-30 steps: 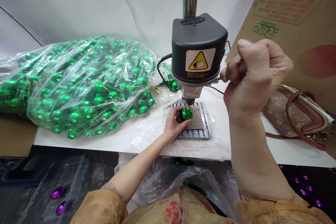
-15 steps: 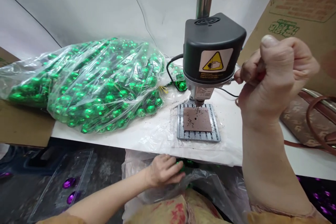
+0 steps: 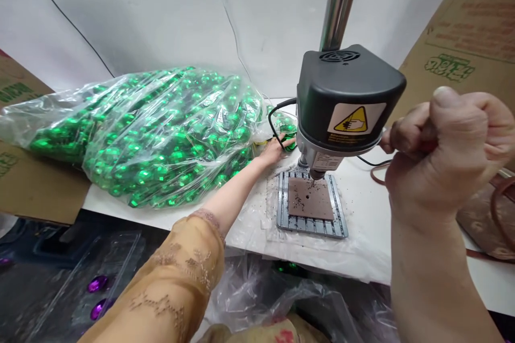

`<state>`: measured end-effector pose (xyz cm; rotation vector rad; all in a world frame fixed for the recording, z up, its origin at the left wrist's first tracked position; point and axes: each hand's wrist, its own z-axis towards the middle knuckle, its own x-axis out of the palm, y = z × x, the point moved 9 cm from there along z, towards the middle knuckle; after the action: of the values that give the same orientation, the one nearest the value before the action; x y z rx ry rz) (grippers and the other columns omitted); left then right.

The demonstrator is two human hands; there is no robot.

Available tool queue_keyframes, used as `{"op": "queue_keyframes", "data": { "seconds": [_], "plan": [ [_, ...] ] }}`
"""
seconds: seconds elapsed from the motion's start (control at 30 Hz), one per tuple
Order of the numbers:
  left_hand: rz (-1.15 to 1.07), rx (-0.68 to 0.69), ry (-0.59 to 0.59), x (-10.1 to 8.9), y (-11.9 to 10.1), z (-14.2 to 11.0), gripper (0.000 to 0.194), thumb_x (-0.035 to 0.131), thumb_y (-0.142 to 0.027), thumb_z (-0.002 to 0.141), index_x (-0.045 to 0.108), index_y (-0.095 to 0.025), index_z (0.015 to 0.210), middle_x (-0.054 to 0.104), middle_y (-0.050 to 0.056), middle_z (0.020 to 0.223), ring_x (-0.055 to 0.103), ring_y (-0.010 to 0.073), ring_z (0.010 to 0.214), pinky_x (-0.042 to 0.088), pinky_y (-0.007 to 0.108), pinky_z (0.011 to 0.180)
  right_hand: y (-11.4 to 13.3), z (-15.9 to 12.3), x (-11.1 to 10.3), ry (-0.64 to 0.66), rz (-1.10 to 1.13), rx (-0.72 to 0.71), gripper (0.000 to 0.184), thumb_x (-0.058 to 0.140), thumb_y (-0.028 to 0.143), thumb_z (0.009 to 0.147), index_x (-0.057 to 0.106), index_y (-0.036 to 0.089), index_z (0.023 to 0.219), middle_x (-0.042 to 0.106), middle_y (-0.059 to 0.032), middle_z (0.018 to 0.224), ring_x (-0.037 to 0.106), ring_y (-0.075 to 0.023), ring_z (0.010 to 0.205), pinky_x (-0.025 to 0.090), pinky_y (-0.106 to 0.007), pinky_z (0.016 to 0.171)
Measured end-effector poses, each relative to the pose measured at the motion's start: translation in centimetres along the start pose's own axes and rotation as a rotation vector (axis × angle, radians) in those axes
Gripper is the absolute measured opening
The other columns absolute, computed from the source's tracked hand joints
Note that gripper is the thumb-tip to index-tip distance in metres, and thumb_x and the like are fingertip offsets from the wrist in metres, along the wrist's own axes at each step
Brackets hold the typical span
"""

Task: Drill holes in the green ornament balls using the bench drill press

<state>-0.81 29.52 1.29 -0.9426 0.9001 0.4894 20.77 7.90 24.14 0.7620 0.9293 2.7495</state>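
My left hand (image 3: 274,150) reaches past the big bag to a small heap of shiny green faceted balls (image 3: 288,129) behind the drill press. Its fingers are apart and touch the heap; the fingertips are partly hidden. My right hand (image 3: 454,142) is a fist at the right side of the black bench drill press (image 3: 352,96), closed round its feed handle, which is mostly hidden by the fingers. Below the drill chuck (image 3: 317,174) lies a brown square board (image 3: 311,206) with a dark hole and scattered black chips, on the slotted metal base (image 3: 284,214).
A large clear bag of green faceted balls (image 3: 169,139) fills the left of the white table (image 3: 362,225). Cardboard boxes (image 3: 44,185) stand at both sides, with a brown handbag (image 3: 488,220) at the right. Below the table edge are clear plastic sheeting (image 3: 253,284) and purple pieces (image 3: 97,283).
My left hand has moved from the plastic below the table edge up and forward to the green balls behind the drill press. My right hand stays at the handle. The view has shifted slightly.
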Motion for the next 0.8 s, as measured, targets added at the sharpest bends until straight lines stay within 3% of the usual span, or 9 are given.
{"op": "queue_keyframes", "data": {
  "seconds": [0.13,0.27,0.43,0.6,0.7,0.8],
  "plan": [
    [-0.094,0.068,-0.027,0.5,0.8,0.3,0.036,0.069,-0.009,0.078,0.073,-0.023,0.111,0.066,0.008,0.12,0.059,0.0282,0.111,0.048,0.045,0.103,-0.1,0.0,0.1,-0.013,0.003,-0.001,0.038,0.058,0.021,0.086,0.033,0.019,0.057,0.038,0.01,0.044,0.037,-0.0015,0.038,0.03,-0.023,0.039],
    [-0.184,0.072,-0.054,0.4,1.0,-0.1,0.037,0.074,-0.012,0.075,0.071,-0.022,0.111,0.065,0.009,0.123,0.056,0.0291,0.119,0.045,0.047,0.108,-0.2,0.0,0.0,-0.038,0.02,-0.003,0.039,0.059,0.021,0.085,0.033,0.019,0.056,0.035,0.0103,0.043,0.035,-0.0011,0.037,0.029,-0.022,0.038],
    [-0.272,-0.07,-0.134,-0.5,0.9,-0.2,0.033,0.071,-0.008,0.07,0.072,-0.023,0.1,0.067,0.007,0.115,0.058,0.0282,0.115,0.046,0.045,0.106,-0.3,0.1,-0.1,-0.035,0.025,0.025,0.037,0.061,0.023,0.082,0.035,0.021,0.055,0.037,0.01,0.041,0.035,-0.0034,0.036,0.028,-0.025,0.036],
    [-0.316,-0.193,-0.251,-2.7,0.4,-4.4,0.039,0.065,-0.018,0.079,0.067,-0.018,0.118,0.065,0.011,0.116,0.06,0.0266,0.108,0.049,0.042,0.099,-0.4,0.1,0.0,-0.016,0.05,0.025,0.04,0.062,0.024,0.083,0.035,0.021,0.055,0.036,0.0092,0.042,0.036,-0.0037,0.037,0.028,-0.025,0.036],
    [-0.685,-0.369,-0.257,-2.7,0.2,-8.9,0.045,0.061,-0.035,0.086,0.06,-0.022,0.129,0.066,0.007,0.105,0.063,0.0183,0.082,0.052,0.031,0.073,-0.4,0.0,0.1,-0.021,0.061,0.025,0.039,0.06,0.023,0.086,0.033,0.02,0.057,0.035,0.0094,0.043,0.036,-0.0032,0.038,0.028,-0.024,0.037],
    [-1.254,-0.516,-0.099,0.0,-2.3,-12.4,0.052,0.057,-0.05,0.089,0.054,-0.024,0.133,0.068,0.005,0.094,0.06,0.0142,0.064,0.045,0.024,0.055,-0.5,-0.1,0.1,-0.033,0.07,0.031,0.039,0.059,0.023,0.087,0.033,0.021,0.058,0.035,0.0097,0.044,0.035,-0.0029,0.038,0.028,-0.023,0.038]
  ]
}}
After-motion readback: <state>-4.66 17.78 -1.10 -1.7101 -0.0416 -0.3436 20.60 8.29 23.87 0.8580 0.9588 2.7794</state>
